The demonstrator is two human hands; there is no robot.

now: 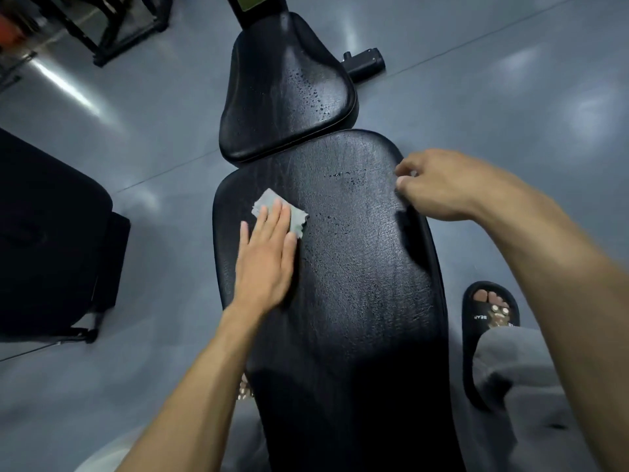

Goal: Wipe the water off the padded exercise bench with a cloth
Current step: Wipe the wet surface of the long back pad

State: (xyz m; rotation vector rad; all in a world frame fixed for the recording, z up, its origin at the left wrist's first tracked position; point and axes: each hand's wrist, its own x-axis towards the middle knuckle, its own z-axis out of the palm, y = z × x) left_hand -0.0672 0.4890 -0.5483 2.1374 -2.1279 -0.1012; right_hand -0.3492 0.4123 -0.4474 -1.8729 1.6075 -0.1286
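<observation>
While the left hand (267,258) presses a small grey cloth (272,207) flat against the long back pad (357,267) of the exercise bench, its fingers (272,221) lie straight and together on top of the fabric, pinching nothing. The cloth sits near the pad's left border, close to the gap before the seat pad (289,93). The right hand (439,182) rests at the pad's right border with its fingers loosely curled; whether they hook the rim cannot be told, and they hold nothing that shows.

Risks, as judged. Held only by palm pressure, the cloth may bunch or slip from under the hand on a fast stroke. Lying so near the left border, an outward stroke could carry it off the pad onto the floor (163,137). Water remains in 2 places: a streak of droplets (343,174) beyond the cloth toward the right border, and a denser band of beads (308,93) on the seat pad. A small cloth may saturate and smear rather than lift. The gap between the 2 pads could snag a cloth edge.

Room for movement. Rightward from the cloth the pad surface is open up to the right hand. Beyond the gap the seat pad is unobstructed. A dark upholstered object (51,240) stands well left of the pad, and a sandalled foot (490,311) lies just beside its right border.
</observation>
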